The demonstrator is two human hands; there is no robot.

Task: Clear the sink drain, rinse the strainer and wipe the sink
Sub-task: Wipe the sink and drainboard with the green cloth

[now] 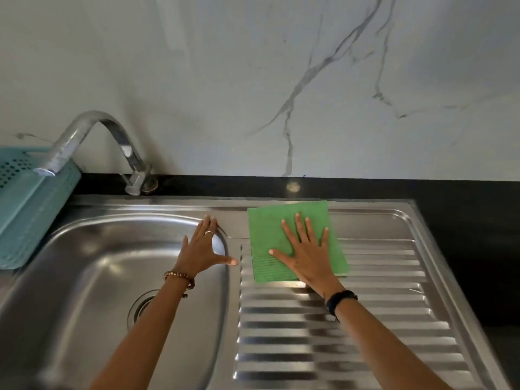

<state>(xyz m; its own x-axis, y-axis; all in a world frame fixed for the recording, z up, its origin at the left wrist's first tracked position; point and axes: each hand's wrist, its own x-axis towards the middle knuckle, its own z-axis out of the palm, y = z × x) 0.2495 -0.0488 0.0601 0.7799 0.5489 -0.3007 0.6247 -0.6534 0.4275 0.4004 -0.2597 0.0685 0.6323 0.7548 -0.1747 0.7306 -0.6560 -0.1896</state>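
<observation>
Drain (140, 306): partly hidden behind the left forearm; whether a strainer sits in it cannot be told.
Sink bowl (84, 277): cut off by the left and bottom edges.
Green cloth (270, 235): its near right part is covered by the right hand (305, 256).
Teal basket (25, 204): cut off at the left edge; contents not visible.
Drainboard (365, 319): near ridges blurred, cut off at the bottom.

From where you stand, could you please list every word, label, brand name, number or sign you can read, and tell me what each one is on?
There are none to read.
The green cloth under the right hand is plain.
The sink, its ridged drainboard, the tap and the teal basket show no lettering.
The marble wall carries only grey veins.
</observation>
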